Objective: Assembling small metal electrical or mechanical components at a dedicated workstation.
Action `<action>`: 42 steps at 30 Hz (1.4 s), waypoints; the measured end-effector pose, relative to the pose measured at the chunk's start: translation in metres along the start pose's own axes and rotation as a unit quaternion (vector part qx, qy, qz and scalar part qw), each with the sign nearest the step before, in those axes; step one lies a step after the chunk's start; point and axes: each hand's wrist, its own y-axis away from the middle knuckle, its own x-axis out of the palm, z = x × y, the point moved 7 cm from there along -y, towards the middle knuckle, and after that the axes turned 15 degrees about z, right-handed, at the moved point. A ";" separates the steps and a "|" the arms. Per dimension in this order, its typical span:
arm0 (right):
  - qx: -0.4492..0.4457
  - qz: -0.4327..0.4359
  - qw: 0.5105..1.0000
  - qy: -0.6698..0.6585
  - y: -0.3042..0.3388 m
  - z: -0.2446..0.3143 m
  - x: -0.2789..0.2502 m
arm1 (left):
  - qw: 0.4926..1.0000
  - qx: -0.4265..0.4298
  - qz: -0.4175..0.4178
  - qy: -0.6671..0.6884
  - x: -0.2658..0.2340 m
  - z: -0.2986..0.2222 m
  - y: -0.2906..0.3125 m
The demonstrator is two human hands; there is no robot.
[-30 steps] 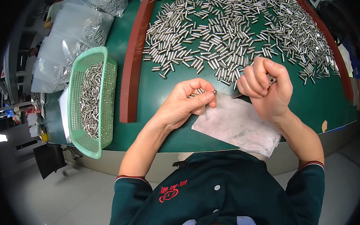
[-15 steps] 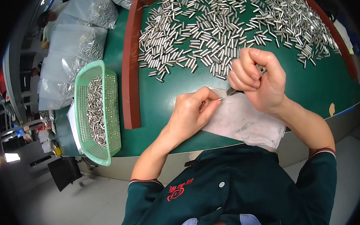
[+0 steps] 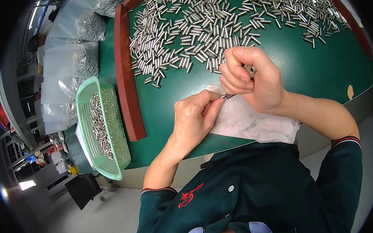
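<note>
Over the cloth [image 3: 257, 125], pinched a metal pin [image 3: 223, 96] in the left hand [image 3: 193, 116], apparently to bare its end; clenched a dark tool [image 3: 229, 96] in the right hand [image 3: 258, 80], close beside. Had loose pins [image 3: 195, 30] beyond the cloth, presumably within reach.

Metal pin [image 3: 223, 97] in left hand [image 3: 195, 115], dark tool [image 3: 229, 96] in right hand [image 3: 256, 80]

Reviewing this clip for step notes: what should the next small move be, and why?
Perhaps press the dark tool lightly against the metal pin with the right hand: the left hand pinches the pin, and the tool's tip seems to meet its end.
</note>
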 end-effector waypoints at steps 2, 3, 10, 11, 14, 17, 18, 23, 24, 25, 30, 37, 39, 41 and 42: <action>0.000 -0.002 1.000 0.000 0.000 -0.001 0.000 | 1.000 -0.001 -0.003 0.002 -0.001 0.001 0.001; -0.007 0.000 1.000 0.001 0.000 -0.001 0.000 | 1.000 0.002 -0.003 0.000 -0.001 0.000 0.001; -0.021 0.003 1.000 0.020 0.001 0.001 0.002 | 1.000 0.002 -0.006 0.014 -0.001 -0.001 0.001; -0.020 0.004 1.000 0.019 0.001 0.000 0.002 | 1.000 0.000 -0.006 0.014 0.000 -0.001 0.001; -0.022 -0.001 0.999 0.037 0.002 -0.001 0.004 | 1.000 0.005 -0.012 0.018 0.000 -0.001 0.001; -0.016 -0.010 0.997 0.071 0.004 0.001 0.009 | 0.999 -0.004 -0.009 0.038 0.001 0.000 -0.001; -0.018 -0.010 0.995 0.102 0.005 0.002 0.012 | 1.000 0.001 -0.008 0.029 0.001 -0.001 -0.001; -0.013 -0.012 0.988 0.156 0.002 0.002 0.017 | 1.000 0.021 -0.011 0.017 0.000 -0.003 -0.001; -0.012 -0.009 0.987 0.159 0.001 0.002 0.018 | 1.000 0.024 -0.012 0.004 -0.001 -0.005 -0.001; -0.008 -0.023 0.989 0.147 0.002 0.001 0.016 | 0.999 0.028 -0.015 -0.009 -0.001 -0.006 0.000; -0.012 -0.017 0.997 0.075 0.001 0.000 0.009 | 0.936 -0.045 0.042 0.347 0.001 0.018 0.003; 0.003 -0.015 0.998 0.062 0.001 -0.002 0.005 | 0.671 -0.043 0.119 0.730 0.011 0.031 -0.001; 0.004 -0.016 0.998 0.059 0.000 -0.001 0.006 | 0.676 -0.075 0.108 0.725 0.012 0.032 -0.002; 0.005 -0.015 0.998 0.056 -0.001 -0.001 0.007 | 0.676 -0.082 0.099 0.726 0.010 0.030 -0.002; 0.005 -0.013 0.998 0.055 -0.002 -0.001 0.008 | 0.675 -0.089 0.090 0.727 0.008 0.030 -0.001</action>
